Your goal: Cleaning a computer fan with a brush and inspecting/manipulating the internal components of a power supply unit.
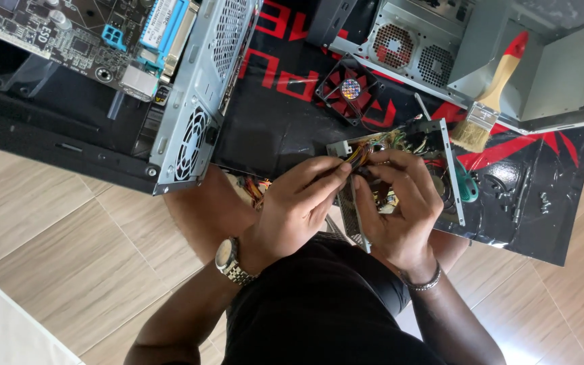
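Observation:
An opened power supply unit (445,145), a grey metal box with its circuit board and coloured wires exposed, lies on a black and red mat (285,122). My left hand (295,203) pinches a bundle of yellow and orange wires (357,154) at the unit's near corner. My right hand (400,203) rests over the board, its fingers closed on the same wires beside the left fingertips. A watch is on my left wrist and a bracelet on my right.
An open computer case (190,88) with a motherboard (69,37) lies at the upper left. A small red-bladed fan (349,88), a second metal unit (407,44), a paintbrush (491,101), a teal-handled screwdriver (466,186) and loose screws (544,201) lie on the mat. Wood-look floor tiles (69,236) surround it.

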